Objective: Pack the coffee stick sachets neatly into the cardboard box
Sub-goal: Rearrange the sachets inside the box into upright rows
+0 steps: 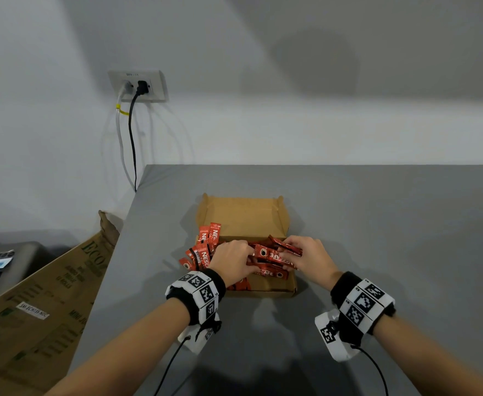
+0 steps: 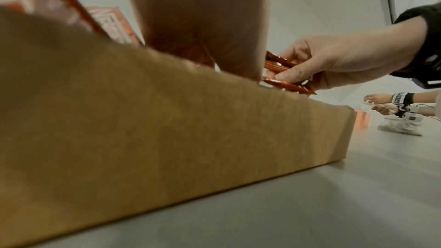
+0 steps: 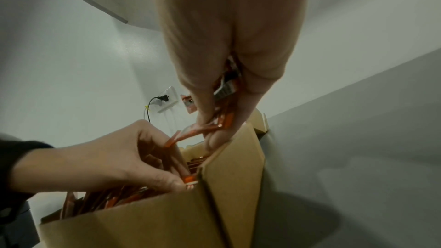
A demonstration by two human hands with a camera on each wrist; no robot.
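Both hands, left hand [image 1: 232, 260] and right hand [image 1: 306, 257], pinch light, slippery, floppy coffee sachets [image 1: 274, 255] over the cardboard box [image 1: 244, 214] mid-desk [image 1: 406, 224]; best gripped mid-bundle.

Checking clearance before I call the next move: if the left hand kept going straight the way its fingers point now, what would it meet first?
Most likely the sachets held by the right hand: the left hand points right across the cardboard box, fingertips already at them. Depth is uncertain.
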